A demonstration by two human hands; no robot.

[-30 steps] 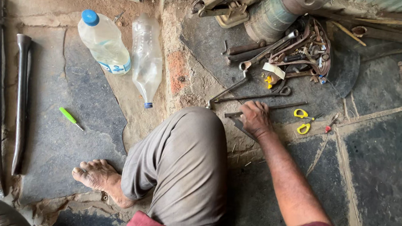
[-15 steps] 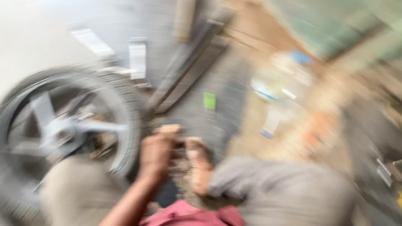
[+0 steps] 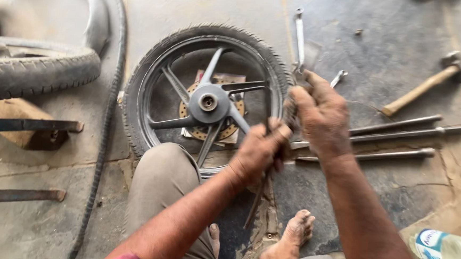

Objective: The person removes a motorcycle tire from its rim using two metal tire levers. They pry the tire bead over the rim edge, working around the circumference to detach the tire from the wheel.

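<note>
A motorcycle wheel (image 3: 208,102) with a black tyre (image 3: 137,86) and grey spokes lies flat on the stone floor in front of my knee. My left hand (image 3: 258,150) is closed around a thin dark metal rod (image 3: 252,205) that slants down toward my foot. Its upper end reaches the tyre's right edge. My right hand (image 3: 319,119) is just beyond it, fingers curled tight over the tyre's right rim edge. What lies under those fingers is hidden.
Three long tyre levers (image 3: 400,137) lie right of the wheel, with a wooden-handled hammer (image 3: 428,85) beyond them. A long spanner (image 3: 299,37) and a small spanner (image 3: 339,76) lie behind. A spare tyre (image 3: 31,72), flat metal bars (image 3: 23,125) and a hose (image 3: 106,138) are left; a plastic bottle (image 3: 447,253) is at bottom right.
The view has swung from the tool pile and bottles to the wheel. My right hand left the tools on the floor, and both hands now grip at the tyre's right edge.
</note>
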